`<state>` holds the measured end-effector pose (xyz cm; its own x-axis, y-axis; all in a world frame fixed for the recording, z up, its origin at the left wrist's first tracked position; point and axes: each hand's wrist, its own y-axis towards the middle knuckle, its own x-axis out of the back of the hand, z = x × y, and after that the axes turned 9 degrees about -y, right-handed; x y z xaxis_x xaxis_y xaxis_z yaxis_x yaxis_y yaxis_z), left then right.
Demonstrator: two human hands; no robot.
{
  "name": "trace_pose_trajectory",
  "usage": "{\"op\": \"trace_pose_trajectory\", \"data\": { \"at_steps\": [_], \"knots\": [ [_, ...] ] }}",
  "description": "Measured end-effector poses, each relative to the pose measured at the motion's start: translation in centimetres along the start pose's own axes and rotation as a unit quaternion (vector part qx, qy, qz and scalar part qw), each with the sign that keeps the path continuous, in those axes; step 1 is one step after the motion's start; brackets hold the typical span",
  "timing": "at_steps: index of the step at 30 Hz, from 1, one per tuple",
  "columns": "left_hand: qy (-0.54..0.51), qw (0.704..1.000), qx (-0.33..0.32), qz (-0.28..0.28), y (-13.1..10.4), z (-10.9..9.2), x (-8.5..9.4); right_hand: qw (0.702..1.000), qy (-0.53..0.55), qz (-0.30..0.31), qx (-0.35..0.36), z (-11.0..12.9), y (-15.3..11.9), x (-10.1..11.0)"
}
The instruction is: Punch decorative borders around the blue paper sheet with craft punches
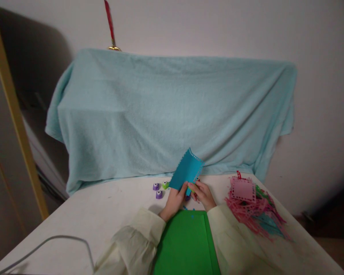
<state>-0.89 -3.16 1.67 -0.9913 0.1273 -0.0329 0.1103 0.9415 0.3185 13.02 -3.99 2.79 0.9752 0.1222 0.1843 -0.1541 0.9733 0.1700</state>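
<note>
A blue sheet of paper (187, 168) with small cut-outs along its edges is held up in front of me, slightly bent. My left hand (175, 199) pinches its lower edge. My right hand (203, 194) is closed at the lower right edge of the paper, around a small yellow-green paper punch (192, 187) mostly hidden by the fingers. Left of the paper, two purple paper punches (159, 194) with white eye-like tops stand on the table beside a green punch (165, 185). Small blue paper bits (189, 209) lie below the hands.
A green sheet or mat (186, 244) lies between my forearms. To the right is a pile of pink paper strips (240, 210) with a pink punched card (243, 190) on top. A grey cable (60, 236) crosses the white table (117, 206); a light-blue cloth (172, 110) hangs behind.
</note>
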Motion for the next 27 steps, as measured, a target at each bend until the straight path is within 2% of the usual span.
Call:
{"op": "trace_pose_trajectory", "data": {
  "at_steps": [6,12,18,27],
  "knots": [
    [-0.013,1.0,0.007,-0.016,0.1,0.0,0.3,1.0,0.025,-0.007,-0.004,-0.9,0.4,0.0],
    [-0.007,0.998,0.029,-0.051,0.2,1.1,0.4,0.996,0.066,-0.061,-0.03,-1.8,1.1,0.9],
    [-0.012,0.999,0.011,-0.039,0.2,0.3,0.5,0.988,0.107,-0.074,-0.08,-2.1,1.7,1.3],
    [-0.012,0.999,0.003,-0.042,0.3,-0.1,0.7,0.98,0.096,-0.171,0.029,-1.0,1.4,1.4]
  ]
}}
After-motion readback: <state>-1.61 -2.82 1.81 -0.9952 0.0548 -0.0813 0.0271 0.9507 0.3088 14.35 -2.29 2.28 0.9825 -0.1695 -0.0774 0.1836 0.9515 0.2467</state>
